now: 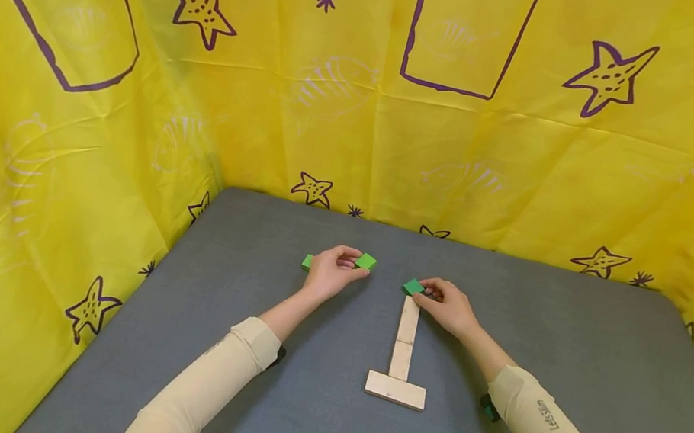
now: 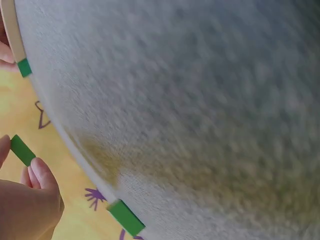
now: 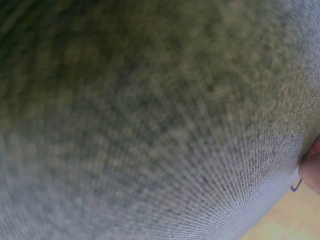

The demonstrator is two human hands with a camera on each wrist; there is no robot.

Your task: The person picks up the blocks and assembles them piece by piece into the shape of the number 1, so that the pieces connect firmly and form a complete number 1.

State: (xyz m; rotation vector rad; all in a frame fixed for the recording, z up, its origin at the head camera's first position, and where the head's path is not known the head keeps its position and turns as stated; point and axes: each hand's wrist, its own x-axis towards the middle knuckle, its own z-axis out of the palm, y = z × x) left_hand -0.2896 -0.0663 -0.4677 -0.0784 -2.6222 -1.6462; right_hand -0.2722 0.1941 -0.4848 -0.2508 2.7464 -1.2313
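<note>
My left hand (image 1: pixel 328 273) pinches a light green block (image 1: pixel 366 261) between thumb and fingers, raised off the table in the left wrist view. A second light green block (image 1: pixel 307 262) lies on the table just left of that hand, partly hidden by it. With thumb and fingertips, my right hand (image 1: pixel 451 309) holds a dark green block (image 1: pixel 413 287) at the far end of a row of pale wooden blocks (image 1: pixel 406 335). The row is two blocks end to end, and a wooden block (image 1: pixel 396 390) lies crosswise at its near end. Only a fingertip (image 3: pixel 311 167) shows in the right wrist view.
The blocks are on a grey cloth-covered table (image 1: pixel 296 424). Yellow fabric (image 1: pixel 334 129) with purple starfish and fish drawings hangs along its back and sides.
</note>
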